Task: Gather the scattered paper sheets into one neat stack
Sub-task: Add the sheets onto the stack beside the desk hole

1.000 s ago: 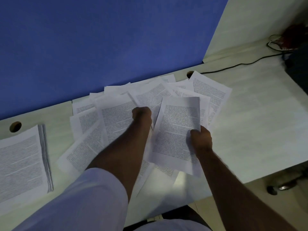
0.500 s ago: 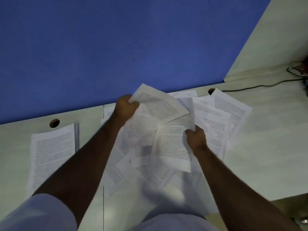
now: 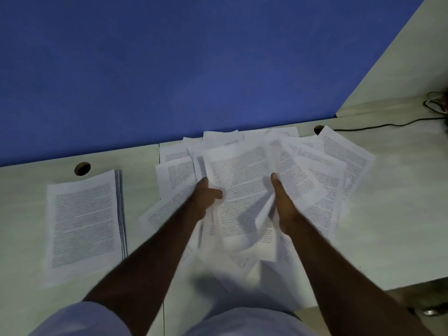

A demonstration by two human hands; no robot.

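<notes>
Centrally, both hands' grip holding a sheet bundle, left hand, right hand flanking it.

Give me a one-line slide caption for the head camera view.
Both hands, left and right, grip printed sheets above scattered pages; a neat stack lies left.

Dim, bluish light; motion blur smears the near paper sheets.

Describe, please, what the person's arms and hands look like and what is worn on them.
Both forearms are bare from the elbow down. The left hand and right hand wear no gloves, and no rings, watch or bracelets show. A pale, loose short sleeve covers the left upper arm; the right sleeve is out of view.
</notes>
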